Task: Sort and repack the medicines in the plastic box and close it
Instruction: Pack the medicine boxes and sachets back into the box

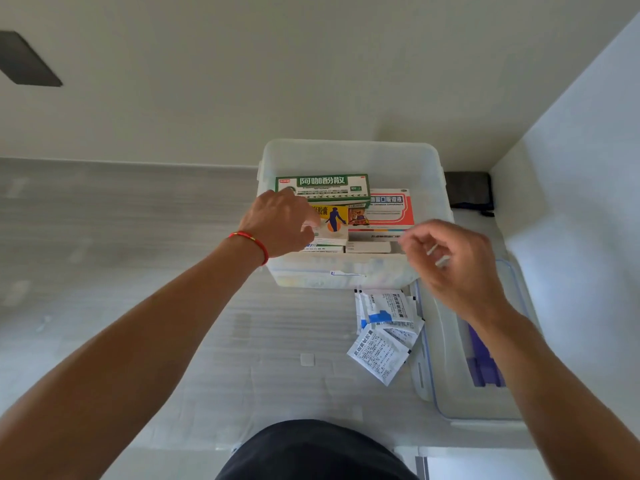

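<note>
Pale grey woodgrain tabletop (pixel 138 237) tucked into a white corner, and right at the back of it sits the plastic box (pixel 353 157), translucent, lid off, already stacked with medicine cartons. Green carton (pixel 322 188) lying on top at the rear, red-and-white carton (pixel 388 211) beside it, yellow carton (pixel 329 221) in front, flatter white packs below.

Left hand (pixel 280 225), red string at the wrist, is down inside the box, fingers curled onto the near edge of that yellow carton, nudging or pinching it into line, though the fingertips are partly hidden. Right hand (pixel 453 261) hovers just off the box's right front corner, fingers loosely curled; something pale shows between them but it's blurred, so I can't say whether it holds anything.

Loose sachets (pixel 381 334) are fanned out on the tabletop just in front of the box, not yet packed. The lid (pixel 446 393) lies flat to the right with its purple latch (pixel 485 365) showing.

Handling-wise: these cartons look light and stiff, thin card that would dent if squeezed, so take them by the long edges. The sachets look limp and slick, likely to slide apart; better gathered into one stack and pinched across the middle. The lid seems rigid but flexy, best lifted by both short ends and pressed down square.
</note>
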`<state>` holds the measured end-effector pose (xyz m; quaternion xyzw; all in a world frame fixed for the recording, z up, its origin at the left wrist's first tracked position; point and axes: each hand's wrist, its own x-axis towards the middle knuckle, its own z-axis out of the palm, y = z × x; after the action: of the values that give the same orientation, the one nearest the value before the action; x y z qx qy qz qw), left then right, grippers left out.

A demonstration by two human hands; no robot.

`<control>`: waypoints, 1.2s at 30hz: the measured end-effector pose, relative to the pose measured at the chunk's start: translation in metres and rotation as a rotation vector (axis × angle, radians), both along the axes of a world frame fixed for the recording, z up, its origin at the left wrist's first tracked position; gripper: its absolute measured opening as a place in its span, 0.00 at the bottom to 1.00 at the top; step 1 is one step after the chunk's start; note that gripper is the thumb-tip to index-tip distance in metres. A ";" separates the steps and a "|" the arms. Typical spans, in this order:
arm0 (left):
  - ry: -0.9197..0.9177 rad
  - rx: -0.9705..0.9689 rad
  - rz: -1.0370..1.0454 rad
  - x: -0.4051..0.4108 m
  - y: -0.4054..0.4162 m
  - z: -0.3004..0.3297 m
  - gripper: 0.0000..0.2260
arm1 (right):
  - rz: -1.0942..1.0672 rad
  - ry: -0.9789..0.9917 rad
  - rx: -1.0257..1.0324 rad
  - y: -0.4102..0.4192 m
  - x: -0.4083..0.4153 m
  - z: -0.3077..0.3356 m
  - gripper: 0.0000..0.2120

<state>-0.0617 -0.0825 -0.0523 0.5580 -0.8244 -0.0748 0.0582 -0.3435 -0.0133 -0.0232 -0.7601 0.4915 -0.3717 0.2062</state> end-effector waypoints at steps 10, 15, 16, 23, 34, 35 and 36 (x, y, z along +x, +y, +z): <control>0.864 -0.309 0.091 -0.048 0.094 0.026 0.08 | -0.098 0.559 0.410 0.078 -0.025 -0.102 0.19; 0.770 0.289 0.187 -0.078 0.133 -0.031 0.09 | -0.022 0.698 0.524 0.066 -0.009 -0.137 0.37; 0.690 0.417 0.229 -0.080 0.135 -0.047 0.10 | -0.025 0.724 0.522 0.064 -0.007 -0.141 0.36; 0.393 0.807 0.369 -0.092 0.144 -0.114 0.24 | -0.111 0.753 0.445 0.046 0.000 -0.150 0.19; 0.194 0.604 0.366 -0.127 0.138 -0.137 0.25 | -0.084 0.505 0.374 0.066 -0.028 -0.102 0.16; 0.208 0.600 0.371 -0.125 0.138 -0.138 0.23 | -0.076 0.479 0.382 0.068 -0.032 -0.089 0.16; 0.236 0.604 0.371 -0.123 0.138 -0.137 0.20 | -0.054 0.462 0.389 0.069 -0.034 -0.075 0.16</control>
<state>-0.1842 0.0553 -0.1896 0.6776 -0.6376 -0.3665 -0.0020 -0.3778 0.0561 -0.0983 -0.7575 0.6073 -0.0933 0.2206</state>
